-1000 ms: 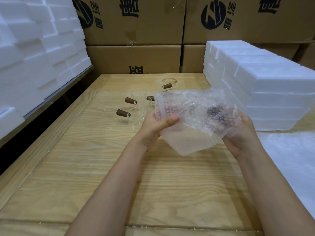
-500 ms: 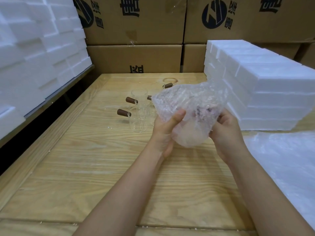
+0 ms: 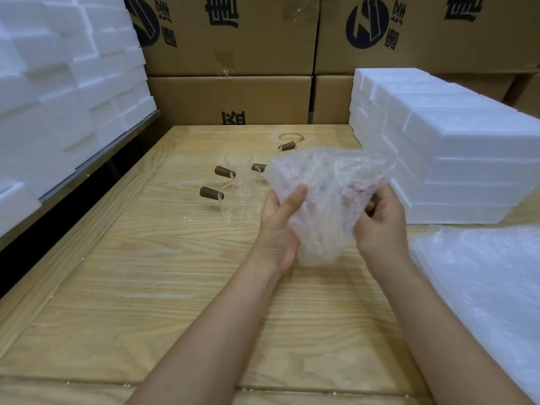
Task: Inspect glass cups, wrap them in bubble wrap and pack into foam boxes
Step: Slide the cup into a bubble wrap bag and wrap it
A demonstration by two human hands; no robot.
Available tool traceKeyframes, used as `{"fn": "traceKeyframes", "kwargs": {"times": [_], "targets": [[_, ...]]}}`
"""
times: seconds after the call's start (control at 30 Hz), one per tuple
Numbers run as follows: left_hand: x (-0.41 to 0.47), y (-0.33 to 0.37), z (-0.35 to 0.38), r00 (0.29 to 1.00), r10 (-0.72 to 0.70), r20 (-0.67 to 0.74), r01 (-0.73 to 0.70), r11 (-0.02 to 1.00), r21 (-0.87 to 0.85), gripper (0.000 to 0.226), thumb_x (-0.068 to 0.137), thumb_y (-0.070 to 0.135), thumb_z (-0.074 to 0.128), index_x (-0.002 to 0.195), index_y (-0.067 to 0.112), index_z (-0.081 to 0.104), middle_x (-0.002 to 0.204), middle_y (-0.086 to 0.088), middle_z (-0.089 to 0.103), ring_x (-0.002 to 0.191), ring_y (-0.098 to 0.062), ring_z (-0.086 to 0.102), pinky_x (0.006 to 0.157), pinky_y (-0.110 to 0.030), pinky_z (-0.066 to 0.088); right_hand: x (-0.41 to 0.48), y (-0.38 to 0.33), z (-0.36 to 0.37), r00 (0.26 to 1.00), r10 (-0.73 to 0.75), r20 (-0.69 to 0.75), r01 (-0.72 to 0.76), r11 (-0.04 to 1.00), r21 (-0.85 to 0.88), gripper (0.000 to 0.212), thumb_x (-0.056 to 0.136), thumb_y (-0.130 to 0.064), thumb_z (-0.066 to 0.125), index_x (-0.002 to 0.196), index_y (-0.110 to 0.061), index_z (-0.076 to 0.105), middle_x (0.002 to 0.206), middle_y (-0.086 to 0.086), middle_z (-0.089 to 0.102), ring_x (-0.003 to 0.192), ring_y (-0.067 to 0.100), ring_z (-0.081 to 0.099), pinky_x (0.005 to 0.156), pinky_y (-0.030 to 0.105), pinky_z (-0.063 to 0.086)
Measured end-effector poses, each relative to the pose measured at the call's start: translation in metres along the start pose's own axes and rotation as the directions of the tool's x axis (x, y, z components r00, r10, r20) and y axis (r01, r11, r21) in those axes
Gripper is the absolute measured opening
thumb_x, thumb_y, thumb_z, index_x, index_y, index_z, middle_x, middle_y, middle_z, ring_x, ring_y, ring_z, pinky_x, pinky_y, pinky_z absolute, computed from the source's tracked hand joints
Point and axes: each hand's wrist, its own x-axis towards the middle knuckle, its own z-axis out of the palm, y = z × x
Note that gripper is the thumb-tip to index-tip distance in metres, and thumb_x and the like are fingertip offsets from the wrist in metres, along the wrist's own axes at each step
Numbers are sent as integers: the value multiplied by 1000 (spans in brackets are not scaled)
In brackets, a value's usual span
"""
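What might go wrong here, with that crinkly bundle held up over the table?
1. The bubble wrap bundle is held in the air by the left hand and right hand. Its top looks loose, so whatever is inside might slip out onto the wooden table.
2. Unwrapped glass cups stand close beside the left hand; a careless swing could knock one over.
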Motion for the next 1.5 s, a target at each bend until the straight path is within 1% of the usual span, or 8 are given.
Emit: {"fn": "traceKeyframes", "kwargs": {"times": [0.3, 0.47, 0.73, 0.93, 1.07, 1.2, 1.37, 1.5], "targets": [[3, -6, -8, 984, -114, -136, 125, 989, 76, 67, 55, 31, 82, 114, 6, 62, 103, -9, 73, 94, -24, 71, 74, -37, 61, 1, 4, -3, 999, -28, -17, 29, 1000, 11, 23, 79, -9, 63, 92, -28, 58, 77, -21, 68, 70, -6, 63, 58, 12, 49], [-3, -10, 5, 991, -87, -99, 86, 996, -19, 94, 52, 30, 94, 130, -1, 53, 110, -15, 70, 96, -25, 70, 75, -34, 59, -7, 8, 3, 996, 58, -64, -66, 990, -123, 21, 80, -14, 66, 93, -29, 60, 81, -4, 67, 73, 16, 64, 64, 37, 55], [-8, -4, 12, 995, -92, -39, 87, 989, -121, 131, 34, 39, 97, 140, -8, 39, 141, -32, 42, 128, -45, 44, 113, -58, 29, -11, 4, 7, 986, -76, 149, 113, 960, -257, 25, 85, -47, 46, 70, -32, 59, 67, 0, 57, 54, 6, 46, 50, 20, 36], [-4, -2, 6, 987, -159, 1, 156, 969, -191, 117, 34, 30, 98, 135, -2, 50, 138, -26, 50, 126, -40, 50, 109, -55, 36, 9, -3, -11, 962, 96, -257, -83, 995, 61, 44, 90, -54, 44, 57, -28, 58, 52, -15, 51, 51, -1, 46, 51, 13, 38], [-3, -6, 6, 988, -151, 13, 150, 957, -249, 105, 36, 28, 98, 130, 4, 56, 133, -22, 56, 125, -37, 53, 108, -53, 37, 15, -6, -22, 940, 271, -207, -117, 828, 549, 62, 77, -70, 56, 114, -21, 52, 109, -4, 58, 97, 10, 66, 82, 30, 55], [-1, -6, 4, 990, -134, 36, 139, 945, -296, 94, 40, 29, 97, 124, 4, 61, 128, -21, 61, 118, -34, 58, 103, -48, 44, 4, -2, -7, 940, 282, 192, -335, 865, 374, 108, 42, -79, 71, 129, -17, 50, 125, 2, 63, 113, 17, 63, 91, 39, 51], [0, -10, 2, 992, -121, 27, 124, 958, -260, 111, 41, 24, 96, 136, -6, 48, 139, -28, 48, 130, -40, 46, 112, -52, 33, -6, 6, 14, 939, 340, 40, -330, 868, 371, 23, 66, -27, 80, 85, -15, 77, 93, 9, 75, 91, 26, 71, 78, 40, 55], [4, -8, -7, 987, -151, 46, 157, 971, -182, 102, 36, 26, 98, 126, -2, 59, 131, -25, 56, 122, -38, 54, 108, -53, 38, 6, 7, -1, 951, 305, -60, -269, 905, 330, 18, 73, -25, 73, 86, -11, 72, 86, 4, 75, 85, 20, 72, 68, 33, 57]]}}
